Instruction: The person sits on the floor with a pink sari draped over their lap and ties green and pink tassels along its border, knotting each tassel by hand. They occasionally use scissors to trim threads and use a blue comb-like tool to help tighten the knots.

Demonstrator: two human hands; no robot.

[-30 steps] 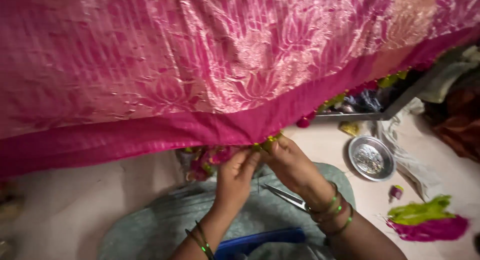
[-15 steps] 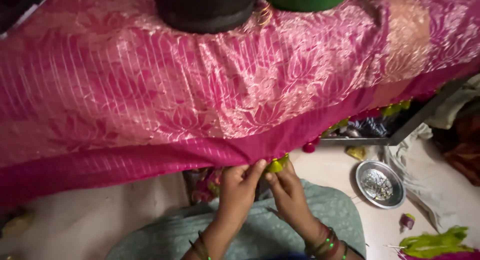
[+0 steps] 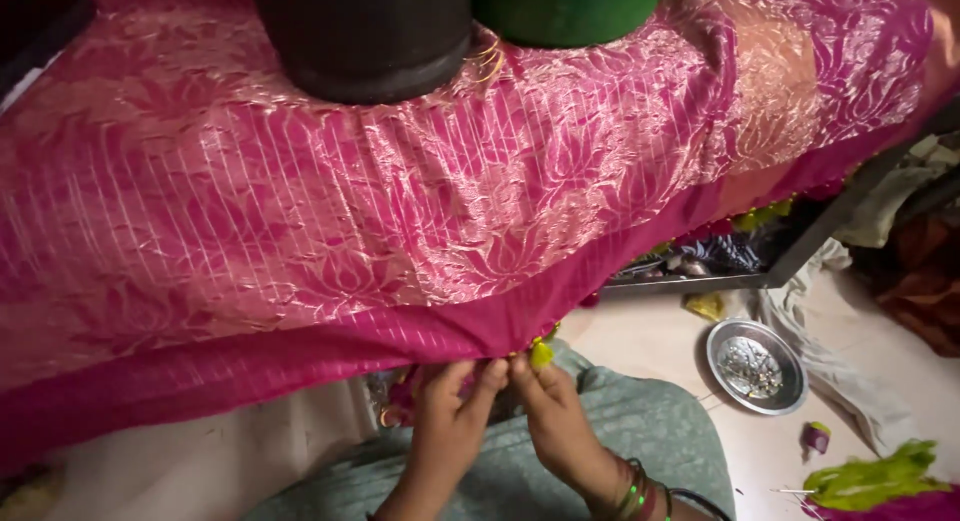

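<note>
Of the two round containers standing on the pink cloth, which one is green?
The right-hand container, at the top edge, is green; the black container beside it on the pink cloth stands further left.

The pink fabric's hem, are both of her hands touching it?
Touching. The head view shows left hand and right hand fingertips pinching the pink fabric hem.

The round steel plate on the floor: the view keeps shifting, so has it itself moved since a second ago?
No. The round steel plate lies just below the grey metal frame corner, as before.
</note>
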